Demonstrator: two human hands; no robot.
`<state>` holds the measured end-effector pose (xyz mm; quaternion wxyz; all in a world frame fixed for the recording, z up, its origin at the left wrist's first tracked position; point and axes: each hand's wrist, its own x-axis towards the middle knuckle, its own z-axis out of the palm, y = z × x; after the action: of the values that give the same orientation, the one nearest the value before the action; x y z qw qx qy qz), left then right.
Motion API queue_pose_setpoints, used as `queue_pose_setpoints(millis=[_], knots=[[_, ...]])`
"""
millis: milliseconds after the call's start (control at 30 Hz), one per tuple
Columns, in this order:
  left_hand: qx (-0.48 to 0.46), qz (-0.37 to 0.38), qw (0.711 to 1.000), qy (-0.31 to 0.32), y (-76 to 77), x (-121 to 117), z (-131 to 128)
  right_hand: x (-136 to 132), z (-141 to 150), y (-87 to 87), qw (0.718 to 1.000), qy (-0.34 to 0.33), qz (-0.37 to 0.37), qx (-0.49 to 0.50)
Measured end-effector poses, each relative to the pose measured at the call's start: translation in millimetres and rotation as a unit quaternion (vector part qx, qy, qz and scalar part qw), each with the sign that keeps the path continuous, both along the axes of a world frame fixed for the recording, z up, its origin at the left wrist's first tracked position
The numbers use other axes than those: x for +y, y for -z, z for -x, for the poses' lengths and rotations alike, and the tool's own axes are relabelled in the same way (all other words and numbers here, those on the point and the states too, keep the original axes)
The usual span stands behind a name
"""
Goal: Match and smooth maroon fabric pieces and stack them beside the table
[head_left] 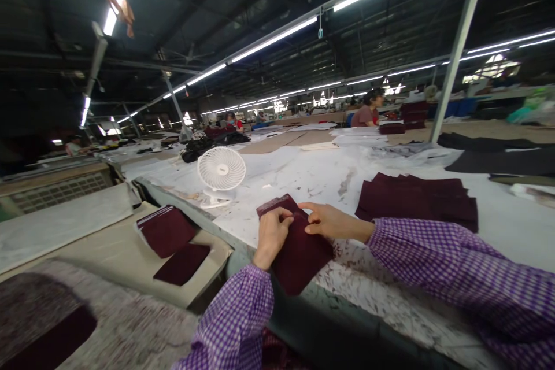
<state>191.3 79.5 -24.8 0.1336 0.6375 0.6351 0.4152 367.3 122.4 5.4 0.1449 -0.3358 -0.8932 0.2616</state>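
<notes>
A small stack of dark maroon fabric pieces (299, 251) lies at the near edge of a long white worktable (312, 179) and hangs a little over it. My left hand (271, 234) is curled, with its fingers pinching the upper part of the stack. My right hand (332, 221) lies across the stack's top right edge, thumb and fingers pressed on the fabric. Both arms are in purple checked sleeves. A larger spread of maroon pieces (418, 199) lies on the table to the right.
A small white desk fan (221, 173) stands on the table to the left. More maroon pieces (167, 231) lie on a lower beige surface (113, 260). A metal post (455, 58) rises at the right. Black fabric (498, 153) lies beyond, and a person in a maroon top (366, 113) works far off.
</notes>
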Motion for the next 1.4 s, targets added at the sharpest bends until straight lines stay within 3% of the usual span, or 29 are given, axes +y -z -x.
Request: queue_pose_setpoints(millis=[133, 233, 900, 1133, 1400], knots=[[0.123, -0.009, 0.992, -0.009, 4.4, 5, -10, 6, -7, -1.8, 0.986, 0.041, -0.147, -0.066], [0.157, -0.016, 0.988, 0.002, 5.4, 4, -10, 10, -9, 2.0, 0.979, 0.022, -0.186, -0.087], [0.278, -0.046, 0.959, 0.03, 6.5, -3, -13, 10, -6, 16.3, 0.973, 0.023, -0.215, -0.075], [0.287, -0.034, 0.957, 0.031, 5.9, -4, -13, 10, -2, 21.9, 0.962, -0.075, -0.264, 0.005], [0.253, -0.012, 0.966, 0.051, 0.6, -7, -3, 14, -3, 30.3, 0.956, -0.093, -0.279, -0.009]])
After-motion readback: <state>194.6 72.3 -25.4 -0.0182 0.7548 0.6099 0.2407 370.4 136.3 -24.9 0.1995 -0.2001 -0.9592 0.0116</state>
